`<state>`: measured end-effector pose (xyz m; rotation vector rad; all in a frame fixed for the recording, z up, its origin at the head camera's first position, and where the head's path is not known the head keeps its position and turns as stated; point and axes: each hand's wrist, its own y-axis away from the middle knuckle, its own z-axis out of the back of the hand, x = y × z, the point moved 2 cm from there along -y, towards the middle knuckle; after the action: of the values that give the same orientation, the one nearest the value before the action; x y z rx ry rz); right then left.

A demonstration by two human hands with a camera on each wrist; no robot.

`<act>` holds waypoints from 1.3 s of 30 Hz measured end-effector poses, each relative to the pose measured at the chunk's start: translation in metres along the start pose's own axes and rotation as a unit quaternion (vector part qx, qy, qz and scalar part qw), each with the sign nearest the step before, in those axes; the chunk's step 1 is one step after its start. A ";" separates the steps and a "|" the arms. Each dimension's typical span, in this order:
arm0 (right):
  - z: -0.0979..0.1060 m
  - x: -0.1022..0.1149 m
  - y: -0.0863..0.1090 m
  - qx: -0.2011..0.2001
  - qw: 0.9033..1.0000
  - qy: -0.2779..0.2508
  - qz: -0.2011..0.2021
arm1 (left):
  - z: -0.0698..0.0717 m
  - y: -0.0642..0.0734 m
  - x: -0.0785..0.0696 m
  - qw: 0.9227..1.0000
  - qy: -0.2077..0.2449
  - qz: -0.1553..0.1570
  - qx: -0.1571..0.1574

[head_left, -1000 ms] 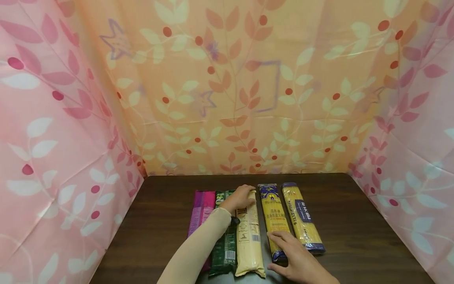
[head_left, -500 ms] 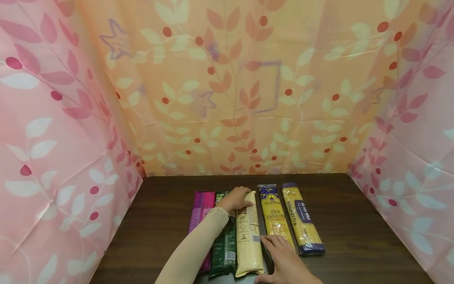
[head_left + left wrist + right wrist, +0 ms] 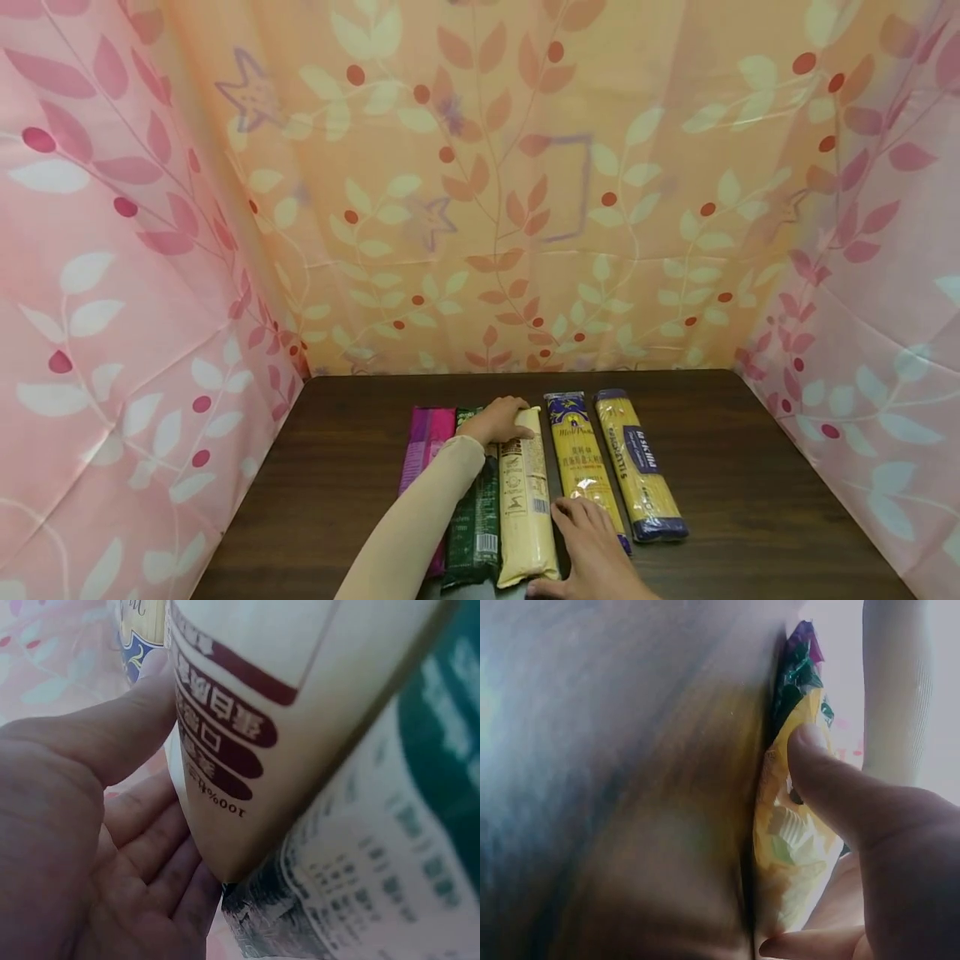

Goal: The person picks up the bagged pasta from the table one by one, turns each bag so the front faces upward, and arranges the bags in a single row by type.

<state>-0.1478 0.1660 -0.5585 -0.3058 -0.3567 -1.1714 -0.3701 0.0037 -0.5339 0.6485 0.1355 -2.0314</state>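
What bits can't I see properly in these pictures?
Part of the pink packet and green packet, head view: hidden by the pale sleeve.
Part of the blue-topped packet's lower end, head view: covered by the right hand.
One end of the cream packet, left wrist view: cut off by the top edge.
The brownish patch, right wrist view: too blurred to name.

Head view: soft, even light, small glints on yellow pack [image 3: 592,487]. Left wrist: dim, hazy, green pack [image 3: 375,847] soft. Right wrist: table [image 3: 622,727] smeared, upper right washed out, left-edge flare.
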 end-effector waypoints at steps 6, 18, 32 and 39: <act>-0.007 0.000 -0.002 -0.023 1.000 0.012 -0.013 | 0.002 0.006 -0.005 1.000 -0.022 -0.003 -0.001; -0.007 0.002 -0.003 -0.024 0.999 0.013 -0.024 | 0.008 0.011 -0.011 0.999 -0.047 0.013 0.015; -0.006 -0.002 -0.006 -0.043 0.999 0.001 -0.031 | 0.000 0.004 -0.008 0.998 -0.062 0.029 0.018; -0.004 -0.001 -0.007 -0.047 0.998 -0.019 -0.026 | 0.002 0.008 -0.010 0.997 -0.062 0.032 0.014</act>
<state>-0.1538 0.1629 -0.5617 -0.4026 -0.3446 -1.2365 -0.3605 0.0063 -0.5262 0.5357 0.0138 -2.0088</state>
